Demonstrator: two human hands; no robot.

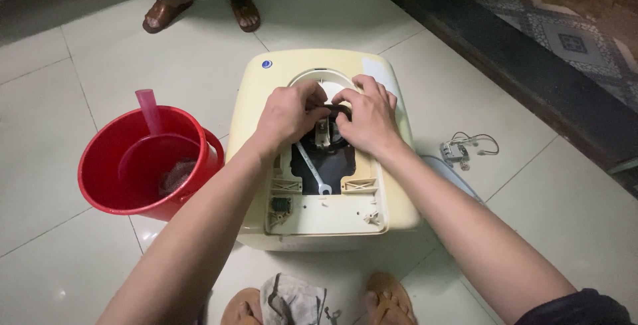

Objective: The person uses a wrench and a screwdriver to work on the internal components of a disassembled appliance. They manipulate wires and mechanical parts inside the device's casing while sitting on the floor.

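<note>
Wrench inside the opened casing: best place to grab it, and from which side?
Take the wrench by its bare mid-shaft, from above on the near side. It lies slanted in the dark opening of the cream casing, open end toward the person; its far end runs under the left hand and right hand, so only the near part looks free.

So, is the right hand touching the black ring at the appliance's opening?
Touching. The head view shows the right hand's fingers curled onto the black ring at the cream appliance's opening, with no gap; the left hand presses there too.
</note>
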